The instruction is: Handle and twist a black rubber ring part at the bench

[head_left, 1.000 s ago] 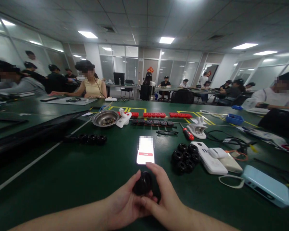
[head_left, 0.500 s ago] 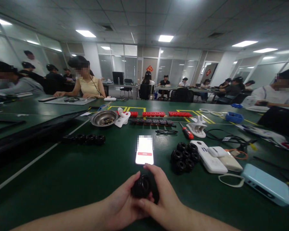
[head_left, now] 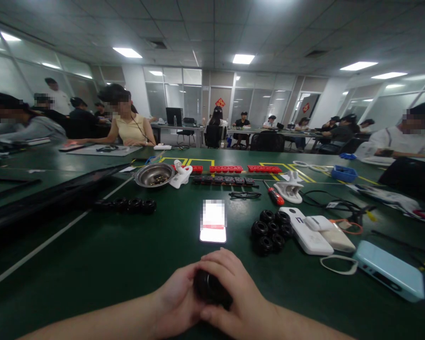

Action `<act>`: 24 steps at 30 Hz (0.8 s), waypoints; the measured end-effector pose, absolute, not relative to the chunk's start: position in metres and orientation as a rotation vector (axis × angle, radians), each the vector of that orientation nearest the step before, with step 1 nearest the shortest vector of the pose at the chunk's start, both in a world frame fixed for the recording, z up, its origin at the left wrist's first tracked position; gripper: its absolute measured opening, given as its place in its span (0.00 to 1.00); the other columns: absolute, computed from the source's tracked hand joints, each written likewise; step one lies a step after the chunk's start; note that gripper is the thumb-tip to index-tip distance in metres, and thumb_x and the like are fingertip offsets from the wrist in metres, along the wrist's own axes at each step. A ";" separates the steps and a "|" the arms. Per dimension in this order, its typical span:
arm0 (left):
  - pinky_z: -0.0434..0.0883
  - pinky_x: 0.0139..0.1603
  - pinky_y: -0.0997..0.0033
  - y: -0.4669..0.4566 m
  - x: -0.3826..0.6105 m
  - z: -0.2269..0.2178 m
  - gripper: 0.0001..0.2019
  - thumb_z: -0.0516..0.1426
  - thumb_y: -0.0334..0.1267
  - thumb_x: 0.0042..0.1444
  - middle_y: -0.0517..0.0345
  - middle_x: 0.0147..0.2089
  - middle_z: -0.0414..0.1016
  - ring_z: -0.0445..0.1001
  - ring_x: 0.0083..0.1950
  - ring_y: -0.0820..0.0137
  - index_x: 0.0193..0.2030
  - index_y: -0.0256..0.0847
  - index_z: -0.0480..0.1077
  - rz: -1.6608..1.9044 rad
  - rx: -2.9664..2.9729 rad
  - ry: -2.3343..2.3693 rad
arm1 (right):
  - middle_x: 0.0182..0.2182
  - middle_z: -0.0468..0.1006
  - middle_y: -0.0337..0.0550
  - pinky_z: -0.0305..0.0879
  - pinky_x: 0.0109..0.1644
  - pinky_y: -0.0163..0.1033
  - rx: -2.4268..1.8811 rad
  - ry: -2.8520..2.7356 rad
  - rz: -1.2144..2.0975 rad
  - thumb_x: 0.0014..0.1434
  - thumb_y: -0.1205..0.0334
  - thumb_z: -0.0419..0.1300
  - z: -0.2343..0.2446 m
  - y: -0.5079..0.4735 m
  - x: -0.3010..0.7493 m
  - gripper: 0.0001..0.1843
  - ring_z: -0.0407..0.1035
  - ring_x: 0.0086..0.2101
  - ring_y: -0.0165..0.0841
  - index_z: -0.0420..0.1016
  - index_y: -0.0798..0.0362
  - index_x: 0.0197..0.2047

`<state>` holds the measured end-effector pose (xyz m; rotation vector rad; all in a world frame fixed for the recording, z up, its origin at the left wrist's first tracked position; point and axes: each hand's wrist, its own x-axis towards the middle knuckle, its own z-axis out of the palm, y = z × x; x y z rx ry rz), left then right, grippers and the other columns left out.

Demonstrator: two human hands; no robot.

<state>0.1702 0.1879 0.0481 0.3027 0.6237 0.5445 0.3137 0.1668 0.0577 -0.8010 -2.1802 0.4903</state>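
The black wheel (head_left: 206,286) is between the two hands, in front of the lit phone (head_left: 213,234). The right hand (head_left: 239,288) bends its fingers over the top of it. The left hand (head_left: 179,297) closes on the other side, but most of its fingers are hidden, so I cannot tell how firmly they press. The wheel looks smooth and shiny; I think it could slip if one hand loosens too early. Being round, it might then roll against the phone, or toward the pile of wheels (head_left: 272,227) at the right.
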 end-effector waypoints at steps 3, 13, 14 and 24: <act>0.65 0.41 0.66 0.189 0.168 0.051 0.12 0.48 0.38 0.54 0.49 0.35 0.74 0.73 0.39 0.62 0.38 0.35 0.68 0.529 0.263 0.616 | 0.44 0.63 0.48 0.62 0.46 0.46 -0.864 -2.208 0.483 0.50 0.59 0.60 0.058 0.165 0.314 0.26 0.60 0.43 0.40 0.63 0.48 0.53; 0.67 0.39 0.69 0.189 0.165 0.045 0.20 0.50 0.47 0.54 0.46 0.33 0.75 0.74 0.35 0.64 0.38 0.28 0.70 0.447 0.268 0.529 | 0.50 0.58 0.51 0.60 0.50 0.49 -0.801 -2.145 0.348 0.44 0.61 0.60 0.053 0.163 0.314 0.41 0.57 0.48 0.43 0.46 0.52 0.59; 0.67 0.37 0.70 0.189 0.166 0.046 0.20 0.50 0.47 0.54 0.47 0.33 0.75 0.74 0.34 0.65 0.37 0.29 0.70 0.443 0.270 0.559 | 0.48 0.60 0.50 0.62 0.47 0.47 -0.842 -2.125 0.352 0.45 0.59 0.61 0.052 0.163 0.314 0.39 0.59 0.46 0.42 0.48 0.51 0.58; 0.65 0.42 0.67 0.190 0.166 0.043 0.20 0.50 0.49 0.53 0.49 0.34 0.73 0.72 0.36 0.65 0.40 0.32 0.68 0.475 0.250 0.545 | 0.55 0.56 0.53 0.50 0.56 0.54 -0.813 -2.174 0.197 0.47 0.61 0.57 0.054 0.162 0.316 0.39 0.51 0.54 0.46 0.43 0.55 0.60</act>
